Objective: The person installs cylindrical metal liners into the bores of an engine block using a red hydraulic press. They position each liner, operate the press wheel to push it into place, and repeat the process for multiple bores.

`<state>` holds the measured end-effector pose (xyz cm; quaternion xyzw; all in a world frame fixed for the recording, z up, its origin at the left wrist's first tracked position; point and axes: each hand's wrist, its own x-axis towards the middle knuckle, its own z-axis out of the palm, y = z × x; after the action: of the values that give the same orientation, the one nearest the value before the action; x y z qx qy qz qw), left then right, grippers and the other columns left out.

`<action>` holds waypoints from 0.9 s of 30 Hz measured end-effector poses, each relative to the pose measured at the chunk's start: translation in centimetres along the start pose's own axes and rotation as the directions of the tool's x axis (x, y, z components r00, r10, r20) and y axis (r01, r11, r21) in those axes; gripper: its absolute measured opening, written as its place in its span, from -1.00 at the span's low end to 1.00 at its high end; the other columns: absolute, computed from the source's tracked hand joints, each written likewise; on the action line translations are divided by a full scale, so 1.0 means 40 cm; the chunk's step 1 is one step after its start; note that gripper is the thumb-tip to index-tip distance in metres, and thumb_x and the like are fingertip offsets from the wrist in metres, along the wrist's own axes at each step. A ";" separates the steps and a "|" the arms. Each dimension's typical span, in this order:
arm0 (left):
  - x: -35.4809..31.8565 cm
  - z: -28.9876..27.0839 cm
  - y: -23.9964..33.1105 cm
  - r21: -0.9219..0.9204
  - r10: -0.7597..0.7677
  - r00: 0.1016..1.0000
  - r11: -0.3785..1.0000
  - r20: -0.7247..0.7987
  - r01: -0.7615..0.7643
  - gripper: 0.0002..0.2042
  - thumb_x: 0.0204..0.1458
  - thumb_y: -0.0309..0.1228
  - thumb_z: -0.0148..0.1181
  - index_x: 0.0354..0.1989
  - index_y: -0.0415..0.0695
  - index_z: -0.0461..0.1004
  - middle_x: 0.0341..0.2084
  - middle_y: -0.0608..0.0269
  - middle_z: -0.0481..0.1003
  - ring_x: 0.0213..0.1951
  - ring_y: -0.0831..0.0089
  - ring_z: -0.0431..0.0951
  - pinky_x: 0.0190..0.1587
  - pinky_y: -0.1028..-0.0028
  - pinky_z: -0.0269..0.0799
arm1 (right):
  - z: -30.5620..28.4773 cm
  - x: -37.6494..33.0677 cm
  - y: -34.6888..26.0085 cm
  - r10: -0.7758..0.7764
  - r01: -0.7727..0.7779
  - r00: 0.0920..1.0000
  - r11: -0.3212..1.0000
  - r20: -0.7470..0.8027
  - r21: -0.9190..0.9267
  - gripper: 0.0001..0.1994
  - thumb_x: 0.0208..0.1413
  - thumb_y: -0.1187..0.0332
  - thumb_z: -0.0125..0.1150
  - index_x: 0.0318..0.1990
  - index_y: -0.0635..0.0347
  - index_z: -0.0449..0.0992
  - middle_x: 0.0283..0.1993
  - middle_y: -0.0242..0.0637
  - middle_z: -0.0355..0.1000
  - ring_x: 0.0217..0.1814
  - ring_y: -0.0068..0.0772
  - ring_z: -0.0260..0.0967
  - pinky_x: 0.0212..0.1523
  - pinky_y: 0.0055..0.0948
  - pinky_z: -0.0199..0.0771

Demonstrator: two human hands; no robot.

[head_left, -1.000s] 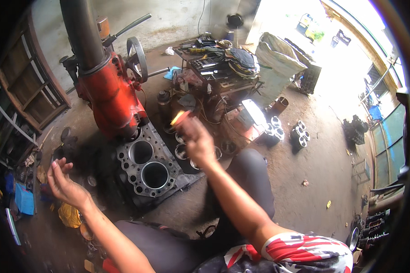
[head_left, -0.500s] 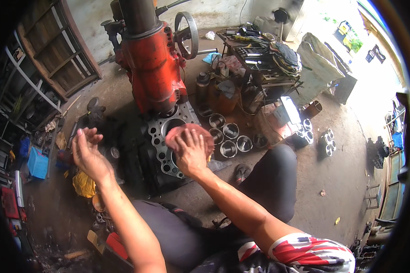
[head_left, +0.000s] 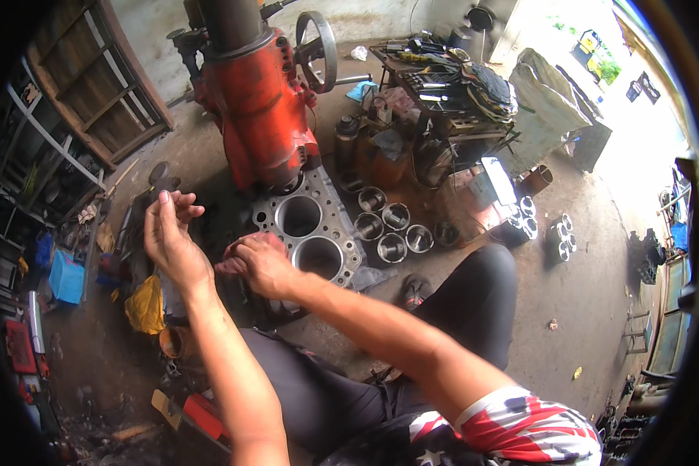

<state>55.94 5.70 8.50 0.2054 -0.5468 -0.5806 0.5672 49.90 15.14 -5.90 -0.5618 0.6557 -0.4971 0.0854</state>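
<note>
My right hand (head_left: 266, 266) is closed on a crumpled red rag (head_left: 248, 247), held at the near left edge of an engine block (head_left: 338, 225). Two large round cylinder bores show in the block's flat metal face, uncovered and dark inside. To the left of the block my left hand (head_left: 177, 247) is raised, fingers extended and slightly curled, holding nothing. A red boring machine (head_left: 260, 109) with a metal handwheel (head_left: 316, 51) stands over the block's far end, its lower end hiding part of the face.
Several pistons (head_left: 396, 216) stand on the floor right of the block, with more (head_left: 564, 237) farther right. A bench (head_left: 454, 120) loaded with tools is at the back. Yellow cloth (head_left: 145, 305) and a blue box (head_left: 68, 277) lie on the left.
My right hand has moved left with the red rag, from over the bores to the block's edge, uncovering both bores. My left hand has shifted slightly right, toward the block.
</note>
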 end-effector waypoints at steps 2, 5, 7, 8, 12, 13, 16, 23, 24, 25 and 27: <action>0.003 -0.016 0.005 -0.013 0.000 1.000 1.000 0.015 0.000 -0.74 0.37 -0.31 0.11 -0.17 -0.30 0.53 -0.33 0.16 0.57 -0.28 0.44 0.61 -0.22 0.48 0.57 | -0.067 -0.010 0.032 -0.167 0.227 0.955 0.944 0.247 -0.240 -0.72 0.10 0.41 0.16 -0.02 0.21 0.53 0.13 -0.06 0.43 0.37 0.00 0.29 0.38 -0.04 0.25; 0.010 -0.049 0.011 -0.007 -0.002 0.999 1.000 0.035 0.003 -0.73 0.37 -0.27 0.12 -0.15 -0.27 0.54 -0.31 0.18 0.57 -0.26 0.44 0.61 -0.20 0.48 0.56 | -0.250 -0.041 0.119 0.217 0.059 0.735 0.923 0.643 -0.380 -0.47 0.11 0.41 0.07 0.30 -0.07 0.47 0.43 -0.36 0.33 0.49 -0.28 0.24 0.47 -0.19 0.15; 0.019 -0.066 0.011 -0.023 -0.008 0.999 1.000 0.033 0.008 -0.73 0.36 -0.25 0.12 -0.14 -0.26 0.55 -0.30 0.19 0.57 -0.25 0.44 0.60 -0.18 0.47 0.56 | -0.352 -0.068 0.148 0.010 0.262 0.811 0.888 0.585 -0.378 -0.50 0.07 0.52 0.07 0.21 -0.05 0.52 0.32 -0.34 0.43 0.39 -0.30 0.35 0.34 -0.25 0.34; 0.022 -0.070 0.010 -0.041 -0.017 1.000 0.999 0.025 0.018 -0.72 0.36 -0.25 0.12 -0.14 -0.26 0.55 -0.31 0.18 0.58 -0.26 0.44 0.60 -0.19 0.47 0.56 | -0.400 -0.073 0.152 0.159 0.070 0.745 0.947 0.648 -0.313 -0.53 0.04 0.54 0.12 0.16 0.02 0.54 0.26 -0.34 0.48 0.39 -0.34 0.35 0.30 -0.30 0.39; 0.029 -0.059 0.000 -0.087 -0.048 0.999 0.995 -0.014 0.047 -0.75 0.34 -0.29 0.16 -0.21 -0.27 0.55 -0.36 0.18 0.59 -0.29 0.44 0.64 -0.25 0.47 0.58 | -0.514 -0.080 0.098 0.353 0.088 0.679 0.832 0.644 -0.548 -0.70 0.13 0.50 0.16 0.03 0.09 0.58 0.06 -0.27 0.58 0.15 -0.19 0.54 0.21 -0.22 0.51; 0.031 -0.053 -0.001 -0.084 -0.055 0.998 0.995 -0.021 0.053 -0.76 0.34 -0.29 0.17 -0.21 -0.26 0.55 -0.36 0.18 0.59 -0.30 0.44 0.64 -0.26 0.46 0.58 | -0.519 -0.070 0.088 0.359 0.041 0.694 0.846 0.624 -0.532 -0.69 0.16 0.51 0.13 0.05 0.08 0.56 0.05 -0.26 0.59 0.09 -0.19 0.57 0.17 -0.19 0.56; 0.027 -0.039 -0.003 -0.104 -0.039 0.999 0.994 0.005 0.039 -0.76 0.34 -0.30 0.17 -0.22 -0.26 0.56 -0.35 0.17 0.60 -0.32 0.44 0.64 -0.27 0.46 0.59 | -0.454 -0.069 0.076 0.241 -0.115 0.926 0.914 0.292 -0.389 -0.70 0.15 0.46 0.17 0.05 0.07 0.55 0.00 -0.26 0.61 0.04 -0.22 0.60 0.11 -0.23 0.62; 0.020 -0.001 -0.011 -0.110 -0.057 0.998 0.992 0.028 0.059 -0.76 0.34 -0.31 0.15 -0.22 -0.26 0.56 -0.34 0.18 0.59 -0.31 0.44 0.65 -0.27 0.44 0.60 | -0.082 -0.164 0.074 0.247 -0.199 0.969 0.821 0.018 -0.535 -0.56 0.14 0.43 0.06 0.17 0.47 0.38 0.31 0.44 0.29 0.47 0.45 0.14 0.54 0.13 0.02; 0.017 0.004 -0.012 -0.110 -0.062 0.997 0.992 0.035 0.066 -0.76 0.34 -0.31 0.15 -0.22 -0.26 0.56 -0.34 0.18 0.59 -0.31 0.43 0.65 -0.27 0.44 0.60 | -0.044 -0.155 0.062 0.249 -0.207 0.969 0.819 0.007 -0.535 -0.57 0.13 0.41 0.07 0.13 0.46 0.38 0.31 0.43 0.30 0.46 0.47 0.15 0.52 0.13 0.05; 0.015 0.009 -0.013 -0.103 -0.066 0.997 0.992 0.044 0.070 -0.76 0.34 -0.31 0.15 -0.22 -0.27 0.56 -0.34 0.18 0.59 -0.31 0.43 0.65 -0.27 0.44 0.60 | -0.018 -0.144 0.052 0.200 -0.169 0.980 0.821 -0.004 -0.545 -0.60 0.15 0.42 0.05 0.12 0.46 0.38 0.30 0.41 0.32 0.46 0.42 0.18 0.51 0.09 0.09; 0.013 0.016 -0.016 -0.090 -0.075 0.996 0.993 0.041 0.079 -0.76 0.34 -0.31 0.16 -0.22 -0.27 0.56 -0.33 0.17 0.59 -0.31 0.43 0.65 -0.27 0.44 0.60 | -0.003 -0.111 0.045 0.225 -0.182 0.972 0.906 0.071 -0.382 -0.59 0.14 0.43 0.05 0.12 0.46 0.39 0.26 0.38 0.36 0.42 0.34 0.24 0.48 0.08 0.15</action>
<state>54.98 5.35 8.35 0.1891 -0.5218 -0.6303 0.5429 50.22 18.64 -9.18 -0.5235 0.7873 -0.3192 0.0655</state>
